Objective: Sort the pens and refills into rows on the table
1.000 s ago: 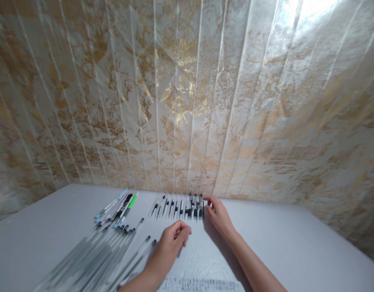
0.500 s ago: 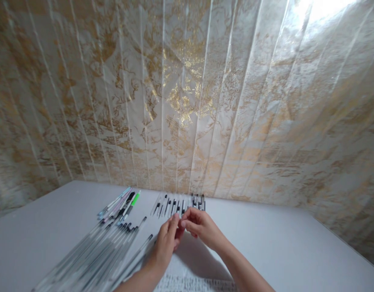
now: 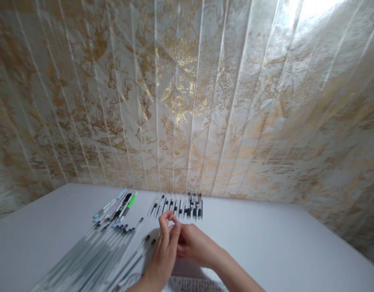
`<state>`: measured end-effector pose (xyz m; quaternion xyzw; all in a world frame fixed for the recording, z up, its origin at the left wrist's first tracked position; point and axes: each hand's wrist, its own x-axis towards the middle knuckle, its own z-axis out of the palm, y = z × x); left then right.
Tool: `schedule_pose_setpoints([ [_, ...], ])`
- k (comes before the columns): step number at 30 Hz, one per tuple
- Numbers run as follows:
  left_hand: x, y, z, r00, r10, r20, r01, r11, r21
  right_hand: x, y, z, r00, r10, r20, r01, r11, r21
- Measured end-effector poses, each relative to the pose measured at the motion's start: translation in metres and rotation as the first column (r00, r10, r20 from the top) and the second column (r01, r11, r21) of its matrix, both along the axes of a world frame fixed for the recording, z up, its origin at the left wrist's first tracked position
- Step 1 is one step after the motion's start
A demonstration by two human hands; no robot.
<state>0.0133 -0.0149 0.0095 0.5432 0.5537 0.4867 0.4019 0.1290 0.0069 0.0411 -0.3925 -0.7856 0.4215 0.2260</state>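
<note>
My left hand (image 3: 165, 249) and my right hand (image 3: 194, 245) meet above the white table. The left one has its index finger bent and its thumb pressed in against the right hand. Curled behind that thumb are the fingers of my right hand. Whatever they may grip is hidden between them. Just beyond is a row of clear pens with black parts (image 3: 174, 207). Left of my hands lie several slender pen refills with dark tips (image 3: 92, 251), fanned toward the near edge. Two more dark-tipped refills (image 3: 138, 252) lie right beside my left wrist.
Behind the refills rests a small group of pens, one bright green (image 3: 131, 200), others black, pale blue and lilac. A printed sheet (image 3: 193, 284) lies under my forearms. The white table (image 3: 266, 239) ends at a wall covered in gold-patterned sheeting (image 3: 180, 101).
My hands have pressed closer together and turned; the right hand has dropped lower, behind the left thumb. More of the pen row's right end shows. The whole view has shifted slightly.
</note>
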Motion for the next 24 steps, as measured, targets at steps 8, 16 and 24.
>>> schedule_pose_setpoints([
  [8, 0.0, 0.003, -0.007, 0.992, -0.116, -0.053, 0.117, 0.993, 0.013, 0.054, 0.037, 0.017, 0.963, -0.254, 0.086, 0.255, 0.967, 0.0],
  [16, 0.003, 0.006, -0.006, 0.981, -0.147, -0.125, 0.148, 0.989, 0.0, 0.118, 0.082, -0.029, 0.791, -0.602, 0.109, 0.58, 0.795, 0.177],
  [24, 0.003, 0.007, -0.01, 0.976, -0.152, -0.153, 0.154, 0.988, -0.001, 0.114, 0.088, -0.049, 0.738, -0.675, -0.008, 0.637, 0.692, 0.34],
])
